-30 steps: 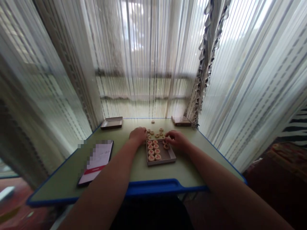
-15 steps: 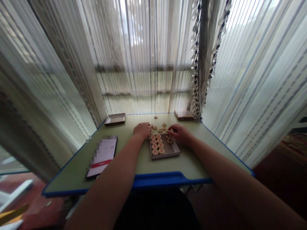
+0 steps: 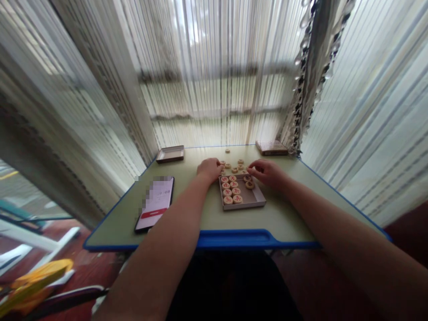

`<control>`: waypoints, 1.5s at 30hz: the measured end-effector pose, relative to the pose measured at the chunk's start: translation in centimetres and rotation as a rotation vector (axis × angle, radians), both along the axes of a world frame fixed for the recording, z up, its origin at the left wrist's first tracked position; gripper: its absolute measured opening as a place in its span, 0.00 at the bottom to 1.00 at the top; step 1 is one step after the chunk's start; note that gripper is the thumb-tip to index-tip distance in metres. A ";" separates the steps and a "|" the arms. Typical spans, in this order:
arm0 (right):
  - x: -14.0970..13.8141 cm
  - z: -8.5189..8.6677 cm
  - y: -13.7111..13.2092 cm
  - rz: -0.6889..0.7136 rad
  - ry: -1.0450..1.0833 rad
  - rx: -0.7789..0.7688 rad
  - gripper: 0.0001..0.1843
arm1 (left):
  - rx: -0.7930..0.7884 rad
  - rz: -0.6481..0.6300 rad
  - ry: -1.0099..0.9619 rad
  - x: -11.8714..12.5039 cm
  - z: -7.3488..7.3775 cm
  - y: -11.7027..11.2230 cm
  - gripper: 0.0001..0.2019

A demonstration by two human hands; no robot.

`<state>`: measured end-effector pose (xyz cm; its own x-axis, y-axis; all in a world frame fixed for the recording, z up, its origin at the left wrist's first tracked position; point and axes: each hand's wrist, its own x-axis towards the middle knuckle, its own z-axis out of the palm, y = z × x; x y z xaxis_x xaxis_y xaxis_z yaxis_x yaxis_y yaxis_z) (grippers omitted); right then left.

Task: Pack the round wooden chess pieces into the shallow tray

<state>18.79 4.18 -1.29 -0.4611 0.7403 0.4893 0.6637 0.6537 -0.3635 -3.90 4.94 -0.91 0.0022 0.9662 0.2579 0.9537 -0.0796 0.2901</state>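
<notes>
A shallow grey box (image 3: 256, 201) lies on the green table (image 3: 207, 214) and holds several round wooden game pieces (image 3: 230, 189) with red marks. More loose pieces (image 3: 238, 165) lie on the table just behind it. My left hand (image 3: 209, 169) rests with curled fingers at the box's far left corner, beside the loose pieces. My right hand (image 3: 267, 172) is at the far right corner, its fingers bent down onto a piece at the box's edge. What the fingers of either hand grip is too small to make out.
A phone (image 3: 155, 203) with a lit screen lies at the left of the table. A brown lid (image 3: 170, 154) sits at the far left corner and a dark flat box (image 3: 271, 147) at the far right. Sheer curtains (image 3: 214, 76) hang close behind. The table's near edge has a blue rim (image 3: 234, 239).
The camera has swung left and tilted, so the table sits further right and higher in view. Both hands stay at the box's far corners, with the right fingers still on a piece.
</notes>
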 end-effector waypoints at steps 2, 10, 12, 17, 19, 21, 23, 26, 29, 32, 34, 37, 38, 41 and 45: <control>0.0 0.1 -0.1 0.004 0.011 0.023 0.16 | 0.007 -0.008 -0.046 -0.1 -0.1 0.1 0.12; -0.2 0.7 -0.8 0.016 -0.005 0.059 0.12 | 0.179 -0.143 -0.469 0.8 0.5 0.1 0.11; -0.3 0.8 -1.1 0.028 0.006 0.066 0.12 | 0.118 -0.271 -0.661 1.6 1.0 -0.4 0.16; -0.6 0.8 -1.5 0.108 0.052 0.060 0.18 | -0.084 -0.496 -1.013 3.4 1.9 -1.6 0.29; -0.6 0.6 -1.3 0.130 0.073 0.054 0.15 | -0.130 -0.526 -1.092 3.7 2.0 -2.0 0.30; -0.7 0.3 -1.1 0.136 0.112 0.053 0.14 | -0.160 -0.534 -1.142 3.9 1.9 -2.2 0.30; -0.7 0.1 -0.9 0.149 0.149 0.058 0.14 | -0.176 -0.530 -1.174 4.1 2.0 -2.4 0.27; -0.7 0.2 -1.0 0.163 0.177 0.073 0.13 | -0.171 -0.527 -1.209 4.3 2.2 -2.7 0.24; -0.7 0.7 -1.3 0.134 0.176 0.103 0.11 | -0.179 -0.509 -1.218 4.5 2.4 -2.8 0.22; -0.7 1.0 -1.6 0.099 0.167 0.124 0.10 | -0.209 -0.470 -1.123 4.7 2.2 -2.9 0.15; -0.7 1.2 -1.7 0.075 0.160 0.132 0.10 | -0.215 -0.468 -1.036 4.7 2.0 -2.8 0.11; -0.7 1.2 -1.6 0.042 0.141 0.137 0.10 | -0.161 -0.493 -0.996 4.7 1.6 -2.7 0.10; -0.6 1.1 -1.5 0.035 0.137 0.136 0.11 | -0.137 -0.498 -0.997 4.8 1.5 -2.7 0.10; -0.4 1.1 -1.5 0.043 0.135 0.133 0.12 | -0.100 -0.504 -0.976 4.8 1.4 -2.7 0.12; -0.2 1.3 -1.7 0.061 0.155 0.137 0.12 | -0.097 -0.520 -0.942 4.8 1.6 -2.9 0.13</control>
<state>18.60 2.53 0.00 -0.4142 0.6352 0.6518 0.5644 0.7411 -0.3636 0.88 2.02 0.72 0.2583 0.9206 0.2930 0.2001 -0.3477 0.9160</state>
